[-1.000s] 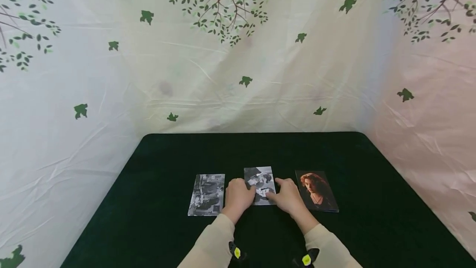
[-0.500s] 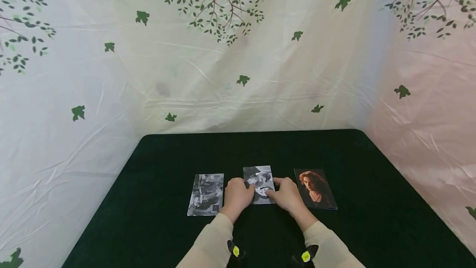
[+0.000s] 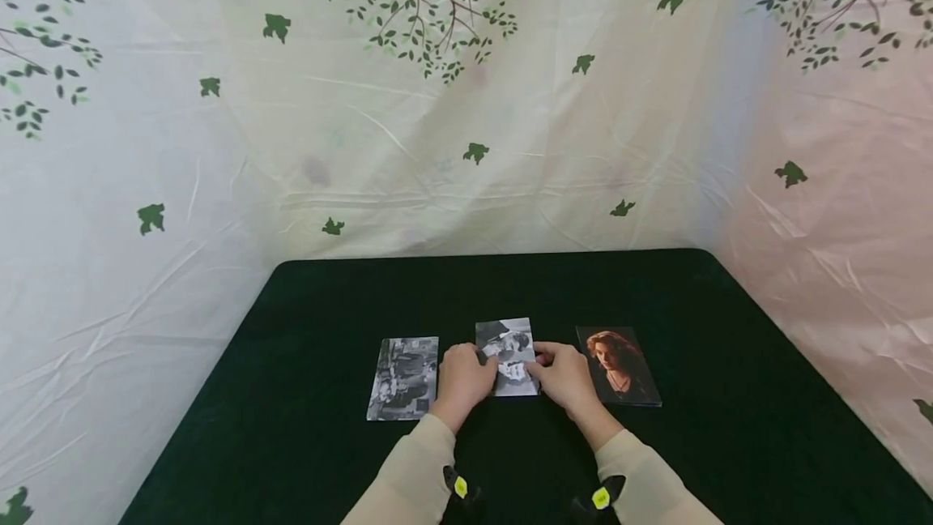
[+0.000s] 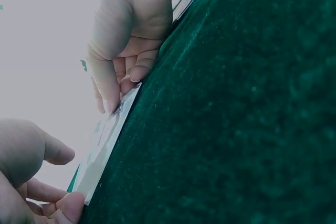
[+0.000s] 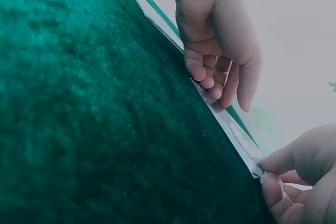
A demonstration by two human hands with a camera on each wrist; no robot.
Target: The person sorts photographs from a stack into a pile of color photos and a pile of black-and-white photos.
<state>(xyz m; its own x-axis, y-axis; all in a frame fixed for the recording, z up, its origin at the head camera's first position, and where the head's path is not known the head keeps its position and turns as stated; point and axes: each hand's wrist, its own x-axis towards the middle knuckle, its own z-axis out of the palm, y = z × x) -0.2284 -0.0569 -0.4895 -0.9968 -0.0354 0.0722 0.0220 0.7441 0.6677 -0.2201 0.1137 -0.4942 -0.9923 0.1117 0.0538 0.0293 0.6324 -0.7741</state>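
Between my hands lies a black-and-white photo print (image 3: 514, 339) on the dark green cloth. My left hand (image 3: 464, 375) is at its left edge, fingertips touching the side. In the left wrist view the left thumb (image 4: 62, 151) stands off the print. My right hand (image 3: 570, 377) pinches the print's right edge; in the right wrist view its thumb (image 5: 278, 160) lies on top, with a fingertip against the edge. Another black-and-white print (image 3: 402, 379) lies to the left. To the right is a dark colour portrait print (image 3: 620, 367), close to the right hand.
Dark green cloth covers the table (image 3: 350, 290). A pale curtain (image 3: 408, 144) with printed branches and leaves hangs around the far side and both flanks. Cream sleeves (image 3: 408, 468) and wrist-worn cameras (image 3: 599, 497) cover my wrists.
The right thumb and fingers have drawn in at the middle print's right edge. Both hands and the print shift slightly upward in the view; the side prints stay in place on the cloth.
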